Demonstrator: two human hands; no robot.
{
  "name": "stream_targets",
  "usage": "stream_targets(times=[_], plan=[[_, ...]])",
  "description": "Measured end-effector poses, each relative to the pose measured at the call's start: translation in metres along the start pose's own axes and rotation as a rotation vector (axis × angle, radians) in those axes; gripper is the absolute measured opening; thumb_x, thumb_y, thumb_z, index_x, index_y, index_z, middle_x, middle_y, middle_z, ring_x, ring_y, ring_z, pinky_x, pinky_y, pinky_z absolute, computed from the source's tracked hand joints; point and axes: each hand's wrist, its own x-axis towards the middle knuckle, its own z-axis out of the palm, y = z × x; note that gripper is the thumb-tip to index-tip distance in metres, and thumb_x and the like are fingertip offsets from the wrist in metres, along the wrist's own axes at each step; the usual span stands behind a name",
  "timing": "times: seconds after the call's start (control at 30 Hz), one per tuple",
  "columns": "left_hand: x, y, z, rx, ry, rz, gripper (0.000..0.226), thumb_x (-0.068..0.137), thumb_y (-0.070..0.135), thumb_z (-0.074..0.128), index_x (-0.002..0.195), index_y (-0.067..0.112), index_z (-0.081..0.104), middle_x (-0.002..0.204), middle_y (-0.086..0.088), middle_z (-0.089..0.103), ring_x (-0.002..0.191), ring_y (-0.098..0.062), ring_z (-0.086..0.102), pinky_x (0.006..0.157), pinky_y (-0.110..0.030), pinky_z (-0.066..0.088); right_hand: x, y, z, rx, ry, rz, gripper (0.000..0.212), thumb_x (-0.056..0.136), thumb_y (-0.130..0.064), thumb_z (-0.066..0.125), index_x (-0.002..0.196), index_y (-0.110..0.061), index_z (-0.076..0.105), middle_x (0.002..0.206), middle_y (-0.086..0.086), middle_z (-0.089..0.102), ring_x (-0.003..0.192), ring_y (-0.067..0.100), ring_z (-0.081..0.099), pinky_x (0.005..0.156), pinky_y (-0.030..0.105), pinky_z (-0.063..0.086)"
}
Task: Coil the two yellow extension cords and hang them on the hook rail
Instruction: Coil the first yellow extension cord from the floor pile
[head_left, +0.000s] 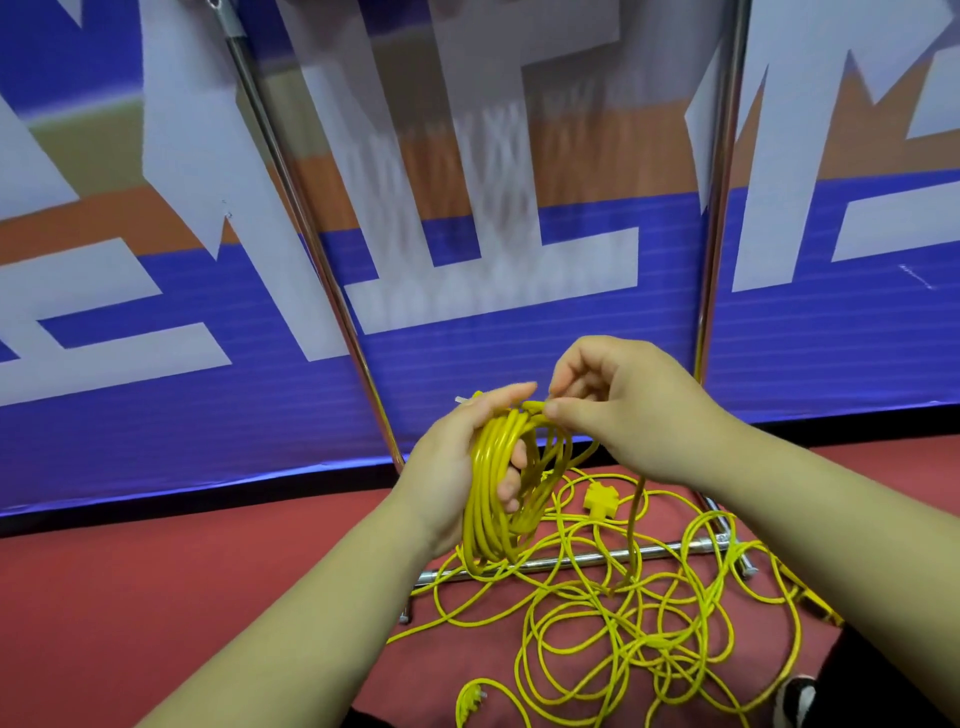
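Yellow extension cord coil hangs in the centre of the view from the left hand, whose fingers curl round the loops. The right hand, at 2 o'clock of the coil, pinches one strand at its top. At 5 o'clock the loose cord lies tangled over the rack bar. I judge that a knot or the bar may catch the strand, and that a hard pull could then spill the loops.

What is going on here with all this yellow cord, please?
A person is winding up a yellow extension cord. The left hand grips the coil made so far, and the right hand pinches the cord at the coil's top. Loose cord lies tangled on the red floor, over the metal rack's base bar.
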Motion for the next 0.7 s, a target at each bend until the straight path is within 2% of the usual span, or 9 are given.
stream_targets(times=[0.17,0.23,0.33,0.4,0.5,0.6,0.63,0.7], plan=[[0.005,-0.006,0.004,0.100,0.070,0.102,0.034,0.104,0.022,0.035,0.111,0.007,0.066,0.070,-0.020,0.051,0.042,-0.023,0.039,0.048,-0.030,0.042,-0.001,-0.005,0.001,-0.059,0.008,0.026,0.021,0.077,-0.026,0.084,0.078,-0.025,0.063,0.067,-0.006,0.068,0.061,0.003,0.064,0.061,0.025,0.053],[0.006,-0.005,0.006,0.149,0.107,0.166,0.029,0.103,0.014,0.036,0.104,0.003,0.063,0.065,-0.020,0.050,0.041,-0.023,0.039,0.046,-0.030,0.043,-0.002,-0.005,0.004,-0.071,-0.017,0.034,0.024,0.075,-0.025,0.085,0.078,-0.024,0.061,0.069,-0.005,0.069,0.062,0.005,0.064,0.064,0.031,0.055],[0.010,0.001,0.006,0.183,0.168,0.256,0.028,0.103,0.010,0.035,0.099,0.004,0.062,0.064,-0.020,0.049,0.039,-0.022,0.040,0.043,-0.029,0.043,-0.002,-0.004,0.005,0.017,-0.119,0.053,0.028,0.077,-0.016,0.082,0.081,-0.019,0.055,0.072,0.001,0.070,0.066,0.019,0.068,0.065,0.040,0.056],[0.012,0.006,0.004,0.167,0.216,0.319,0.025,0.100,0.012,0.038,0.094,0.008,0.062,0.062,-0.017,0.049,0.038,-0.021,0.040,0.043,-0.029,0.043,-0.003,-0.003,0.002,0.140,-0.207,0.061,0.028,0.082,-0.010,0.077,0.084,-0.015,0.050,0.071,0.006,0.068,0.062,0.021,0.064,0.060,0.036,0.050],[0.014,0.015,-0.005,0.127,0.311,0.408,0.018,0.095,0.014,0.044,0.092,0.010,0.062,0.060,-0.013,0.048,0.037,-0.021,0.039,0.042,-0.028,0.040,-0.008,0.003,0.000,0.235,-0.343,0.090,0.023,0.090,-0.011,0.071,0.090,-0.013,0.049,0.074,0.006,0.064,0.061,0.020,0.049,0.055,0.032,0.041],[0.012,0.021,-0.016,0.162,0.406,0.471,0.008,0.097,0.010,0.055,0.093,0.013,0.061,0.058,-0.010,0.050,0.039,-0.022,0.042,0.043,-0.029,0.042,-0.010,0.011,0.006,0.302,-0.424,0.115,0.014,0.095,-0.010,0.063,0.097,-0.012,0.049,0.084,0.003,0.073,0.074,0.032,0.056,0.065,0.047,0.044],[0.012,0.021,-0.018,0.186,0.423,0.483,0.006,0.095,0.009,0.059,0.093,0.014,0.061,0.056,-0.009,0.051,0.041,-0.023,0.044,0.045,-0.030,0.043,-0.010,0.012,0.009,0.342,-0.431,0.122,0.011,0.097,-0.006,0.059,0.098,-0.011,0.049,0.089,0.005,0.075,0.079,0.032,0.061,0.070,0.047,0.046],[0.010,0.020,-0.020,0.210,0.456,0.483,0.012,0.090,0.009,0.068,0.096,0.013,0.059,0.052,-0.010,0.051,0.042,-0.024,0.046,0.047,-0.032,0.044,-0.010,0.012,0.012,0.386,-0.425,0.114,0.008,0.099,-0.001,0.052,0.100,-0.009,0.050,0.095,0.008,0.076,0.083,0.023,0.068,0.076,0.044,0.047]])
